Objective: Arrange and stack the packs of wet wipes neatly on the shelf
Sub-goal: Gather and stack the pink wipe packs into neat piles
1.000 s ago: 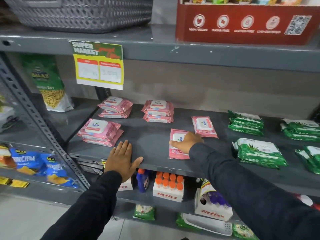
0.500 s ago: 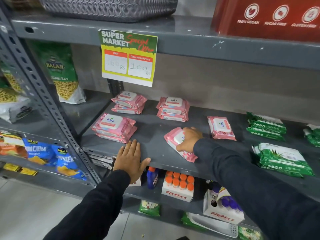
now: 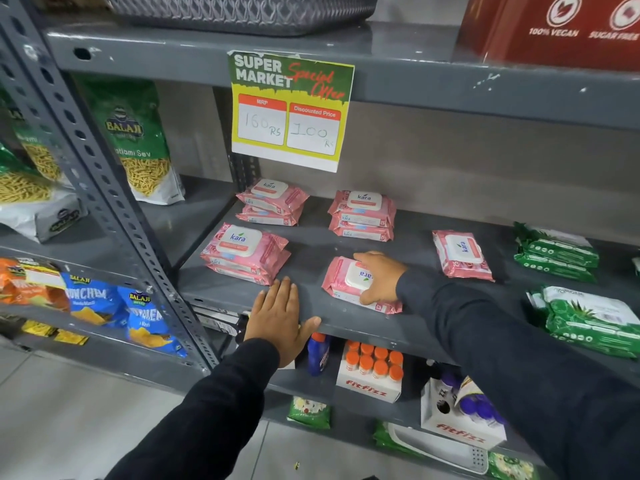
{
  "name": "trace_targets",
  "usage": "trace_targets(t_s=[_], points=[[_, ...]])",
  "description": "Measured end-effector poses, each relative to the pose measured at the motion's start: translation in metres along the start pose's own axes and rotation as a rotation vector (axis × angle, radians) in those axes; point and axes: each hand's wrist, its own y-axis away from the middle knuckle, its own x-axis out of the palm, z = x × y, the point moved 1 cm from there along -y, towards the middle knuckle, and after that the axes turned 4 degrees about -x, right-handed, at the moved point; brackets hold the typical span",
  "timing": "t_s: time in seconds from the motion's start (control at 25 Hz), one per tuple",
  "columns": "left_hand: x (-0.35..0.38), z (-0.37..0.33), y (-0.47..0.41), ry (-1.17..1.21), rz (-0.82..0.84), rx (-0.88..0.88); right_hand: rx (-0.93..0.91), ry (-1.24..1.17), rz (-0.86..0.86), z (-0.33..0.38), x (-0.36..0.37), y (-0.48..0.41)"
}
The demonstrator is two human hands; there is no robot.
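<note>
Three pink stacks | lone pack (right) | green packs beyond

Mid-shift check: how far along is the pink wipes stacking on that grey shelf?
Partly done. Three pink stacks stand: back left, back middle and front left. In hand: the right hand grips a single pink pack near the shelf front; the left hand lies flat on the shelf edge. Left: that pack and the lone pink pack to its right remain unstacked.
</note>
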Motion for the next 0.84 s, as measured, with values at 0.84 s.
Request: trace_targets(t_s=[0.84], points=[[-0.002, 0.000, 0.000, 0.037, 0.019, -0.011, 0.316, 0.016, -0.137, 0.022, -0.004, -0.003]])
